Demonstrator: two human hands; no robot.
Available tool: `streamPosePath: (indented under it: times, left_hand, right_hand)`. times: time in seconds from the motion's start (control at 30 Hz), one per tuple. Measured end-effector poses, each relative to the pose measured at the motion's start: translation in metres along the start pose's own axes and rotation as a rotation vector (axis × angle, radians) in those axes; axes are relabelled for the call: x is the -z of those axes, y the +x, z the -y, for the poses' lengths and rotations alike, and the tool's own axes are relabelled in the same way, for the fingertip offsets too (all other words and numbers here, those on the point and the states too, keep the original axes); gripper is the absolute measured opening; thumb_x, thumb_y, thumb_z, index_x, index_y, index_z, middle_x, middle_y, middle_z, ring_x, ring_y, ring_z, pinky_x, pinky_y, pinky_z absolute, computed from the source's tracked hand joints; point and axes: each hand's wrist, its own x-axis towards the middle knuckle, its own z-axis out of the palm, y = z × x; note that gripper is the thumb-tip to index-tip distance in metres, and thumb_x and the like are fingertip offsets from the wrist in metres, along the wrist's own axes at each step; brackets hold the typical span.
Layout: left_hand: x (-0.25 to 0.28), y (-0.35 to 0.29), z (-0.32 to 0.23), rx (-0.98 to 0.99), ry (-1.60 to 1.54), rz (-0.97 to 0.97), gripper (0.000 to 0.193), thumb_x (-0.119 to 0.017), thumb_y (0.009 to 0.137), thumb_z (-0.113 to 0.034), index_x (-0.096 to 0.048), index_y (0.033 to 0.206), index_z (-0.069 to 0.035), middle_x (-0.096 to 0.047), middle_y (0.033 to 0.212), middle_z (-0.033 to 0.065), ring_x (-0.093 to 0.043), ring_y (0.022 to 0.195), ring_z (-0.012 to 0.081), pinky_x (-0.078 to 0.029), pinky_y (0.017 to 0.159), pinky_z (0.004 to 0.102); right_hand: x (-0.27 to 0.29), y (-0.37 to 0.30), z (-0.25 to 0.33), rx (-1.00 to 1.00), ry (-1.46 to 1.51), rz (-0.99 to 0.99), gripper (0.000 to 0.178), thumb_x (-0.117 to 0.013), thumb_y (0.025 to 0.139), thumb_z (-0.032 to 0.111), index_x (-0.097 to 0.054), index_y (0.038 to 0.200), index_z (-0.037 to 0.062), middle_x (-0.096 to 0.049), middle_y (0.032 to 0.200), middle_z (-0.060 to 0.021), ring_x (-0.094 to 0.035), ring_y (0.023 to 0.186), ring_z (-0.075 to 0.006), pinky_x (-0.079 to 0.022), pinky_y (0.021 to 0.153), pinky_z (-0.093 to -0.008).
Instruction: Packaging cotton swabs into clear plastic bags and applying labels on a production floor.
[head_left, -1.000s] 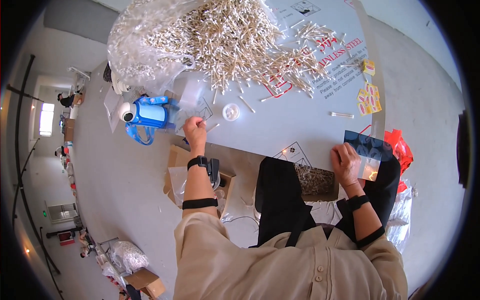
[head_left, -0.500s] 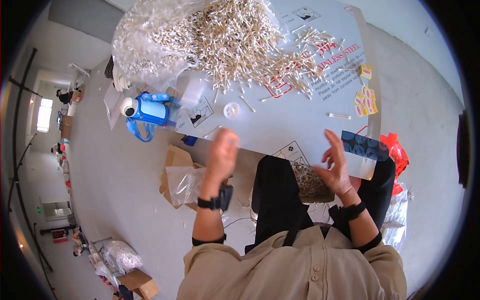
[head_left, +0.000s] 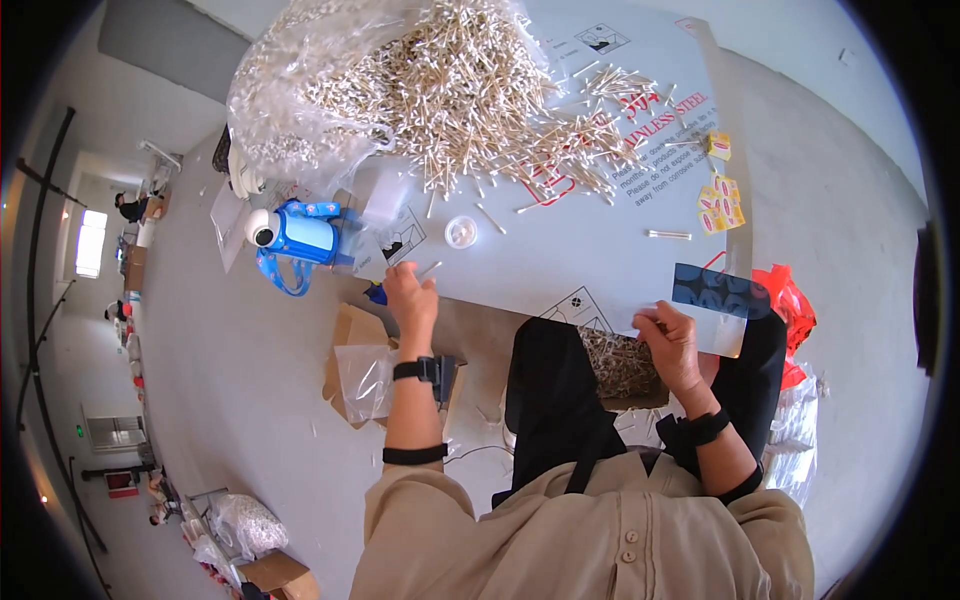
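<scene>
My left hand is at the table's near edge, thumb and fingers apart, nothing visible in it. A single cotton swab lies just beside its fingertips. Beyond it are a translucent plastic container and a small round clear tub. My right hand hovers by the near edge, its fingers curled in against the thumb; what they hold, if anything, is hidden. Next to it lies a dark blue patterned sheet. A big heap of cotton swabs spills from a clear bag at the far side.
On the table's right are yellow small packets and a short bundle of swabs. A blue bottle stands at the left edge. Below are an open carton, a box of swabs and a red bag.
My left hand has moved forward and left to the table's edge. My right hand's fingers, spread before, have curled together, and the hand has dropped slightly nearer to me.
</scene>
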Motion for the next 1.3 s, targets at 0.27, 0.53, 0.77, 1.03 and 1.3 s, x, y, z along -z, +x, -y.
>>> streamPosePath:
  times: [0.27,0.53,0.77,1.03,1.3]
  left_hand:
    - [-0.042,0.066,0.01,0.012,-0.332,-0.05,0.016,-0.072,0.074,-0.005,-0.061,0.085,-0.006,-0.06,0.082,0.0111,-0.059,0.083,0.0328,-0.049,0.076,0.0421]
    - [-0.009,0.065,-0.061,-0.144,-0.008,0.31,0.013,-0.073,0.075,-0.014,-0.067,0.081,-0.004,-0.064,0.092,0.0138,-0.063,0.087,0.0342,-0.051,0.073,0.0436]
    - [-0.017,0.067,-0.063,-0.364,0.036,0.317,0.009,-0.069,0.077,-0.008,-0.064,0.078,-0.001,-0.063,0.085,0.0168,-0.061,0.086,0.0371,-0.05,0.073,0.0457]
    - [0.009,0.055,-0.082,-0.241,-0.103,0.199,0.009,-0.068,0.077,-0.005,-0.06,0.076,-0.001,-0.063,0.073,0.0162,-0.061,0.069,0.0356,-0.047,0.062,0.0438]
    - [0.067,-0.069,-0.234,0.533,-1.392,1.08,0.026,-0.063,0.095,-0.028,-0.066,0.095,-0.002,-0.066,0.082,0.0038,-0.059,0.068,0.01,-0.049,0.061,0.0237]
  right_hand:
    - [-0.002,0.0,-0.027,-0.089,0.073,-0.053,0.008,-0.064,0.088,0.004,-0.062,0.083,-0.0016,-0.063,0.07,-0.0015,-0.056,0.062,-0.0071,-0.046,0.058,-0.0229]
    - [0.003,0.002,-0.031,-0.103,0.117,-0.079,0.007,-0.064,0.087,0.004,-0.062,0.083,-0.0005,-0.062,0.071,-0.0003,-0.056,0.062,-0.0068,-0.046,0.059,-0.0227]
    - [0.005,0.001,-0.031,-0.154,0.183,-0.094,0.006,-0.064,0.087,0.005,-0.064,0.084,-0.0006,-0.062,0.071,-0.0003,-0.058,0.063,-0.0074,-0.047,0.059,-0.023]
    - [0.019,-0.002,-0.022,0.033,0.16,-0.103,0.008,-0.063,0.089,0.003,-0.066,0.094,-0.0027,-0.066,0.082,-0.0084,-0.064,0.072,-0.014,-0.049,0.063,-0.0254]
    - [0.035,-0.009,0.006,0.635,-0.509,-0.22,0.029,-0.067,0.079,-0.001,-0.063,0.107,-0.0006,-0.058,0.124,-0.0217,-0.063,0.106,-0.0381,-0.054,0.087,-0.0406]
